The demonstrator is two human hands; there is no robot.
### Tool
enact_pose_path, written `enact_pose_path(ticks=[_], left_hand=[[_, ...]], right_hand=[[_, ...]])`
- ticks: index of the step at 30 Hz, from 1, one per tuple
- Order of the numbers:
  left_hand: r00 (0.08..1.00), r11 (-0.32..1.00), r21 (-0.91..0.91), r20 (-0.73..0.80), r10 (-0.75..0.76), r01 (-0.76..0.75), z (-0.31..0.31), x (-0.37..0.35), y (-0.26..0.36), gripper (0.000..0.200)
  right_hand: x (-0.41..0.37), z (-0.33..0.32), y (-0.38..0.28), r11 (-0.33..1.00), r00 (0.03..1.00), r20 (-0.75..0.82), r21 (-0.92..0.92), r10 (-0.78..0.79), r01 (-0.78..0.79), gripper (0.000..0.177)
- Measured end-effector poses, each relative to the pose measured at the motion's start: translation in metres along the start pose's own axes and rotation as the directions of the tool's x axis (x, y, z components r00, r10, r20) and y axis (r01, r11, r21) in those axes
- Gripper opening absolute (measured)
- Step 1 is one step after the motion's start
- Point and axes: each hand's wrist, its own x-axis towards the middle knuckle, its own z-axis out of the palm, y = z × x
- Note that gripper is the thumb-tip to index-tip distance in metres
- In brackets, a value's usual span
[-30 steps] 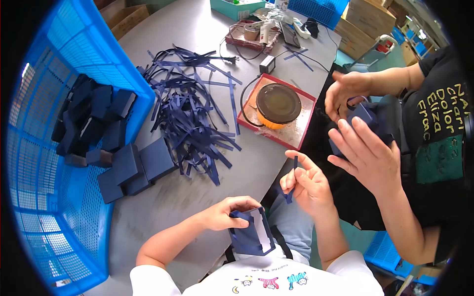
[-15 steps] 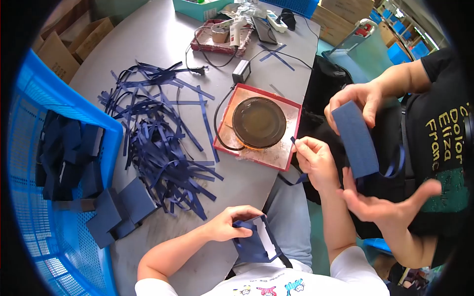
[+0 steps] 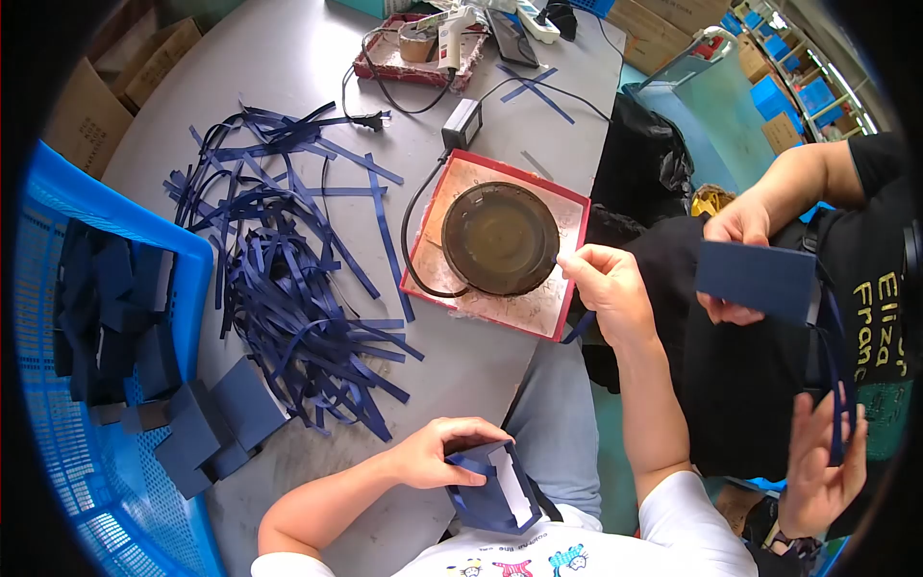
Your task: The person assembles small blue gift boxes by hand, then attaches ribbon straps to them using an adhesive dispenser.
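Observation:
My left hand [image 3: 444,454] is closed around a small navy box [image 3: 492,492] held near my lap, its white inside showing. A dark strap-like strip runs from the box's lower side. At the right rim of a round dark pan [image 3: 500,238] of brownish liquid, my right hand [image 3: 613,290] pinches a navy ribbon [image 3: 580,328]. Part of that ribbon hangs below the hand; its pinched end is hidden by the fingertips. The pan sits in a shallow red-edged tray [image 3: 490,313], stained inside.
Loose navy ribbons [image 3: 298,288] lie heaped on the grey table. At left, a blue plastic basket [image 3: 183,252] holds navy boxes, with more boxes [image 3: 216,423] beside it. A cable and adapter [image 3: 462,125] lie behind the pan. A co-worker [image 3: 769,356] at right holds another navy box [image 3: 757,277] with ribbon.
My right hand has moved slightly up and left, onto the pan's rim with the ribbon. My left hand keeps the box. The co-worker has turned their box and drawn its ribbon downward.

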Motion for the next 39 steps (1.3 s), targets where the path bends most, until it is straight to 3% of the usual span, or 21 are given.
enact_pose_path(ticks=[10, 13, 16, 20, 23, 26, 28, 32, 39], left_hand=[[1.000, 1.000, 0.016, -0.006, 0.006, -0.006, 0.001, -0.001, 0.000, 0.049], [0.997, 1.000, 0.001, -0.072, 0.031, -0.031, 0.002, -0.003, -0.001, 0.047], [0.984, 0.996, 0.068, -0.164, 0.076, -0.066, 0.000, -0.005, 0.011, 0.047], [0.934, 0.973, 0.203, -0.315, 0.170, -0.109, -0.005, -0.012, 0.024, 0.046], [0.915, 0.974, 0.170, -0.348, 0.204, -0.152, -0.004, -0.021, 0.035, 0.047], [0.908, 0.968, 0.154, -0.343, 0.241, -0.198, 0.004, -0.028, 0.051, 0.049], [0.892, 0.916, 0.341, -0.316, 0.323, -0.211, 0.006, -0.032, 0.056, 0.050], [0.876, 0.878, 0.414, -0.296, 0.381, -0.242, 0.013, -0.035, 0.063, 0.052], [0.874, 0.866, 0.436, -0.286, 0.393, -0.247, 0.018, -0.038, 0.067, 0.052]], right_hand=[[-0.001, 0.000, 0.005, 0.997, 0.999, -0.033, -0.078, 0.009, -0.011, 0.018], [-0.015, -0.008, 0.001, 0.999, 1.000, -0.023, -0.054, 0.009, -0.010, 0.018], [-0.034, -0.011, -0.009, 0.987, 0.989, 0.086, 0.097, 0.121, -0.129, 0.018], [-0.065, -0.007, -0.022, 0.987, 0.956, 0.260, 0.044, 0.138, -0.154, 0.017], [-0.092, 0.006, -0.039, 0.990, 0.894, 0.426, -0.077, 0.137, -0.115, 0.014], [-0.113, 0.018, -0.053, 0.963, 0.819, 0.561, -0.265, 0.122, 0.039, 0.013], [-0.121, 0.022, -0.055, 0.928, 0.792, 0.604, -0.340, 0.090, 0.154, 0.014], [-0.127, 0.029, -0.060, 0.867, 0.740, 0.670, -0.403, 0.060, 0.294, 0.017], [-0.129, 0.039, -0.060, 0.803, 0.727, 0.677, -0.495, 0.116, 0.333, 0.022]])
